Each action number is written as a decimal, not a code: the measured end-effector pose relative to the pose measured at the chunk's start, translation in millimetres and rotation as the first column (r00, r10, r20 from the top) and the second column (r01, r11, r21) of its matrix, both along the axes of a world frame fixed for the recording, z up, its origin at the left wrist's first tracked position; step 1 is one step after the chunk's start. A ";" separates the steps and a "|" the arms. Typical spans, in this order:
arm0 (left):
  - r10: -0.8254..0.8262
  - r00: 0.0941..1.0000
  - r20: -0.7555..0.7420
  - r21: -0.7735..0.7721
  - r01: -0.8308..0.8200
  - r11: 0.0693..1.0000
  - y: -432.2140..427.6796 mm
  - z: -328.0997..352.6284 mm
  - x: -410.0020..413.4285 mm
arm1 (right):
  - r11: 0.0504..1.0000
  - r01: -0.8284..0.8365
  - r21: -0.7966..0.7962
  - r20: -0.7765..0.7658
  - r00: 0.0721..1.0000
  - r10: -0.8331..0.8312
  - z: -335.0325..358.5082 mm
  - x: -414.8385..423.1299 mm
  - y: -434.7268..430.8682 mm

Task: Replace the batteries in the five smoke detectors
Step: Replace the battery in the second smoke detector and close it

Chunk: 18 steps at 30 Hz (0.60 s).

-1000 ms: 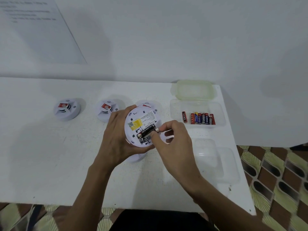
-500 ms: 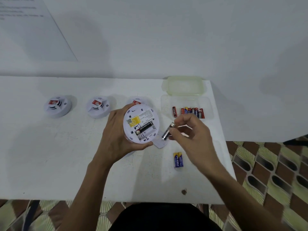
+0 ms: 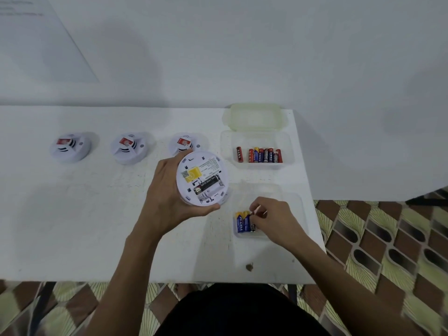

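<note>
**Detector Open, One Cell Seated in Bay**

The left hand [image 3: 167, 197] is gripping the upturned smoke detector [image 3: 202, 170] by its rim and holding it over the table [image 3: 97, 226]. One black battery [image 3: 207, 186] is lying in the open bay, and the slot beside it is showing empty. The battery's long axis is running left to right, rising slightly toward the right.

The right hand [image 3: 276, 219] is resting with fingers curled over the blue batteries [image 3: 242, 223] in the near tray [image 3: 291, 202]. Whether it is pinching the dark cell [image 3: 252, 226] beside them cannot be told.

The seated battery is lying up and left of the right hand, which is likely the hand to extract it.
</note>
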<state>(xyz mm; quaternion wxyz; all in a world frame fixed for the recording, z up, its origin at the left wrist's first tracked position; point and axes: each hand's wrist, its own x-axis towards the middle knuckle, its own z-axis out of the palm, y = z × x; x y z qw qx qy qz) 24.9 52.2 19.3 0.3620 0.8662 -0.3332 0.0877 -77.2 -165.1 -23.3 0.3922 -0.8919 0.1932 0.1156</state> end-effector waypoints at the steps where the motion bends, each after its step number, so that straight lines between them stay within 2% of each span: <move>1: -0.002 1.000 -0.005 0.008 0.002 1.000 0.8 -0.4 0.1 | 1.000 -0.006 -0.010 -0.009 1.000 0.006 -2.1 0.8 -0.2; 7: -0.010 0.999 -0.032 -0.009 0.010 1.000 7.9 2.5 0.6 | 1.000 0.006 0.001 0.043 0.999 -0.006 6.9 1.7 -6.6; 10: -0.042 0.998 -0.046 -0.012 0.041 0.999 10.7 2.4 1.3 | 1.000 -0.013 0.006 0.254 0.967 0.010 29.8 5.8 -0.4; 12: -0.050 0.995 -0.091 0.011 0.052 0.999 13.9 0.6 3.2 | 0.995 -0.102 0.018 0.423 0.902 0.085 49.9 9.5 9.4; 14: -0.059 0.994 -0.089 0.030 0.062 0.998 15.8 0.4 2.9 | 0.970 -0.234 -0.057 0.538 0.812 0.228 64.9 15.2 20.9; 18: -0.116 0.992 -0.050 0.022 0.117 0.993 13.5 9.2 0.2 | 0.868 -0.394 -0.301 0.570 0.656 0.495 75.4 34.1 42.1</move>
